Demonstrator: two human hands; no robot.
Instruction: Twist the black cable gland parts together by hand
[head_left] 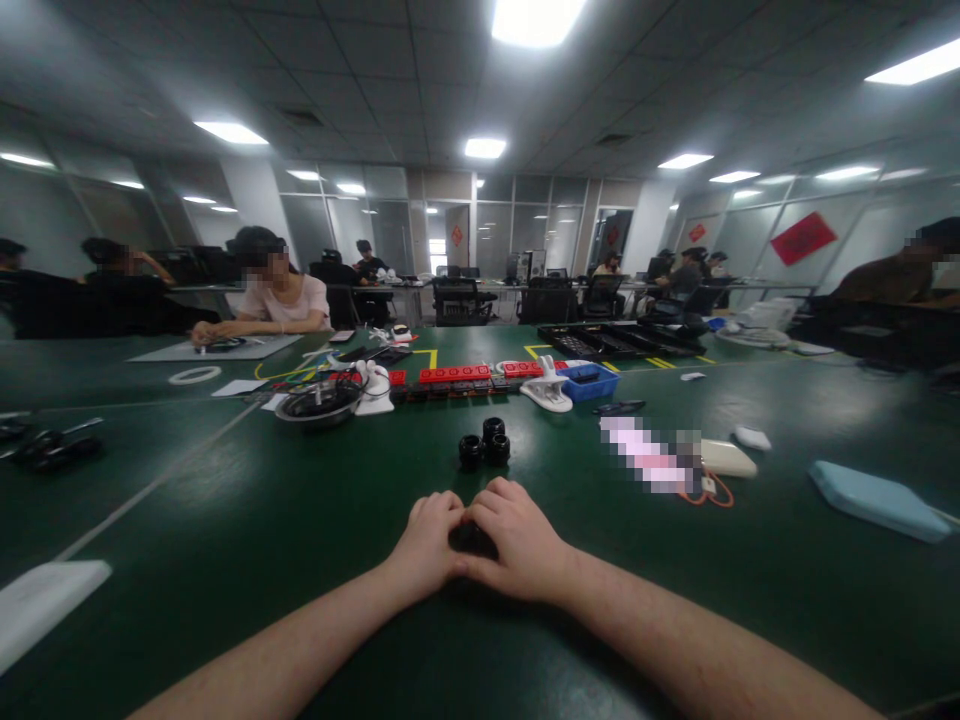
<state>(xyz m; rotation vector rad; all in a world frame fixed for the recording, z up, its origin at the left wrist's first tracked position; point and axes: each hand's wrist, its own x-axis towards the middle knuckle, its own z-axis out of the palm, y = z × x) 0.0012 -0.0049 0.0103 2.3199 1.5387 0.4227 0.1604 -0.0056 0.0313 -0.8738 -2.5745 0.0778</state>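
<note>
My left hand (427,540) and my right hand (517,545) meet low over the green table (315,520), fingers curled inward and fingertips touching at the top. Both thumbs come together on the near side. In the ring they form is a dark thing, mostly hidden and too dim to name. Just beyond my fingers stand three short, shiny black cylinders with ridged rims: a left one (471,452), a right one (498,450) and a rear one (493,430). Neither hand touches these three.
Farther back are a metal bowl of black parts (319,403), a row of red blocks (454,374), a white clamp (547,385) and a blue bin (589,382). A light-blue case (877,500) lies right, a white object (49,605) left. Across the table sits a person (281,295).
</note>
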